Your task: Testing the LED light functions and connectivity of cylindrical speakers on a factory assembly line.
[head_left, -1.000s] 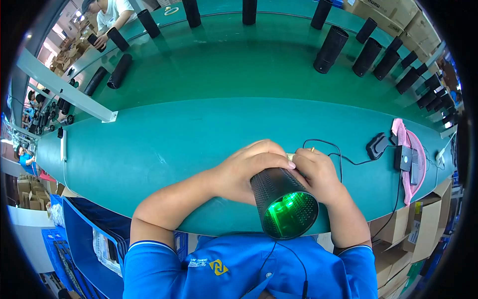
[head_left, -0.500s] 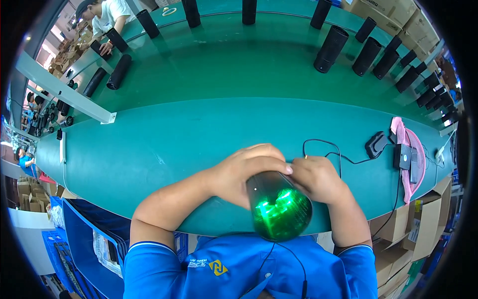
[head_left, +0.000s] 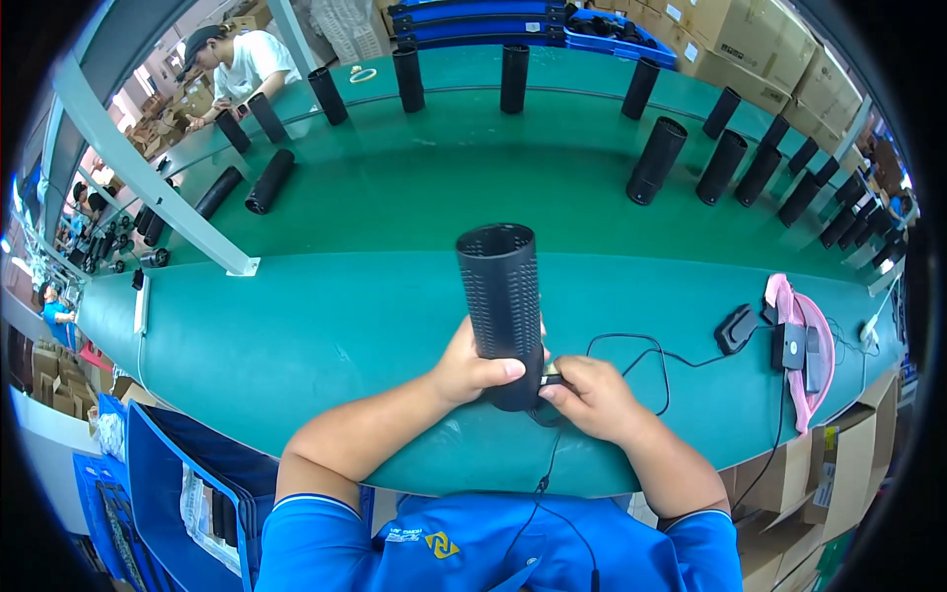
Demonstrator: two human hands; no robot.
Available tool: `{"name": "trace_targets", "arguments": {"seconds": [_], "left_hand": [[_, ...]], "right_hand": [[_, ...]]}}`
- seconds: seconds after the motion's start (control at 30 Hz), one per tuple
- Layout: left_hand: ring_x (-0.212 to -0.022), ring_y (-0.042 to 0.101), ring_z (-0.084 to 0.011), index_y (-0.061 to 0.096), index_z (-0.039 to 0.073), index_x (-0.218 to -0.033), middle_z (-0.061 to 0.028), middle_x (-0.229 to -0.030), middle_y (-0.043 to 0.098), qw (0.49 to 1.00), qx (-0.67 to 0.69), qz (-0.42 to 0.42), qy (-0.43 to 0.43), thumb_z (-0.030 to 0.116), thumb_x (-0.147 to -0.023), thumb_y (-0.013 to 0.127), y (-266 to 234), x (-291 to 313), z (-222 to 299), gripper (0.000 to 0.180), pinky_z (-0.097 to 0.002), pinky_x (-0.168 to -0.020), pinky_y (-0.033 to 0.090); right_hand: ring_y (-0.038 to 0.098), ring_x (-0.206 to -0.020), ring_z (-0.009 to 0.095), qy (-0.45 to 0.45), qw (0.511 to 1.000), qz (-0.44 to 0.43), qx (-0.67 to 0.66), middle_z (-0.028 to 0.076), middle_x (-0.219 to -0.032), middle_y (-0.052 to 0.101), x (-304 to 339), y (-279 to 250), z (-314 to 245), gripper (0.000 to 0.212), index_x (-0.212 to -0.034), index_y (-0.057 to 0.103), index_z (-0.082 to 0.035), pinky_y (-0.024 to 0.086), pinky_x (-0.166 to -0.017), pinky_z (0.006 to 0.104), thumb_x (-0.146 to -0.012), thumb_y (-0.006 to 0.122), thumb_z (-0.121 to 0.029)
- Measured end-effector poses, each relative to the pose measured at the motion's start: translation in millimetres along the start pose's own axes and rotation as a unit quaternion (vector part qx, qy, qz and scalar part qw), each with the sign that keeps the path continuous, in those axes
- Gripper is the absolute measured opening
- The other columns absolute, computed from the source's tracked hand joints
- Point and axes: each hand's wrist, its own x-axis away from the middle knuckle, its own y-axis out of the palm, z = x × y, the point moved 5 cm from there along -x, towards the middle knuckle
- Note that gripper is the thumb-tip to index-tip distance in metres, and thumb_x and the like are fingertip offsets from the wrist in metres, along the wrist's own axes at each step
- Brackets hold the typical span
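My left hand (head_left: 468, 369) is wrapped round the lower part of a black perforated cylinder (head_left: 501, 306), its open end up and tilted away from me. Thumb and fingers of my right hand (head_left: 600, 399) pinch a small cable plug (head_left: 553, 379) against the cylinder's lower right side. Whether the plug sits in a socket I cannot tell. A thin black cable (head_left: 663, 375) loops on the table near that hand and runs toward a black adapter (head_left: 736, 330). The hollow inside of the cylinder looks dark.
Several similar black cylinders (head_left: 656, 163) stand along the green belt (head_left: 444, 187) beyond the table (head_left: 296, 335). A pink fan-shaped object (head_left: 815, 345) with a black box lies at right. A grey post (head_left: 168, 202) rises at left. Across the belt is another person (head_left: 254, 64).
The cylinder has swung from pointing its glowing green end toward me to standing with the open end up. No green glow shows now. My right hand has moved to its lower side.
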Motion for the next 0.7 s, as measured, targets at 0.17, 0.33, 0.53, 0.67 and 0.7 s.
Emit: {"name": "trace_targets", "arguments": {"seconds": [0.17,0.33,0.53,0.67,0.7], "left_hand": [[-0.085,0.060,-0.0259,0.031,0.003,-0.131,-0.0131,-0.103,0.054,0.986,0.141,-0.072,-0.048,0.024,-0.068,0.067,-8,-13,11,0.075,-0.0336,-0.073,0.051],[-0.088,0.057,-0.0239,0.036,0.003,-0.124,-0.0129,-0.103,0.054,0.979,-0.001,0.196,0.051,0.012,-0.075,0.063,-74,-73,45,0.056,-0.0331,-0.078,0.047],[-0.085,0.054,-0.0206,0.039,0.001,-0.120,-0.0143,-0.100,0.055,0.953,-0.206,0.206,0.083,0.006,-0.070,0.067,-115,-197,19,0.058,-0.0314,-0.077,0.045],[-0.102,0.054,-0.0313,0.033,0.001,-0.131,-0.0222,-0.116,0.052,0.913,-0.345,0.181,0.119,0.012,-0.072,0.069,-148,-222,-24,0.070,-0.0382,-0.089,0.042],[-0.107,0.050,-0.0326,0.031,0.000,-0.134,-0.0234,-0.121,0.048,0.900,-0.363,0.205,0.130,0.014,-0.072,0.069,-159,-221,-23,0.073,-0.0389,-0.092,0.040]], "right_hand": [[0.052,-0.059,0.016,-0.060,0.975,0.198,-0.084,0.003,-0.071,0.057,11,-28,15,0.007,-0.085,0.059,-0.006,0.041,-0.055,0.0278,-0.085,0.058,-0.013],[0.051,-0.062,0.015,-0.022,0.820,0.377,-0.430,0.008,-0.076,0.058,3,-62,54,0.015,-0.096,0.053,-0.004,0.044,-0.063,0.0275,-0.094,0.050,-0.018],[0.042,-0.051,0.010,0.067,0.789,0.182,-0.582,0.003,-0.065,0.050,-5,-30,40,0.015,-0.098,0.052,-0.007,0.040,-0.045,0.0256,-0.096,0.048,-0.022],[0.035,-0.046,0.008,0.095,0.753,0.162,-0.631,0.002,-0.061,0.046,-5,-31,61,0.018,-0.099,0.052,-0.008,0.031,-0.037,0.0227,-0.096,0.047,-0.025],[0.034,-0.046,0.008,0.099,0.741,0.184,-0.638,0.001,-0.060,0.045,-8,-34,63,0.019,-0.098,0.052,-0.008,0.030,-0.037,0.0223,-0.097,0.046,-0.025]]}}
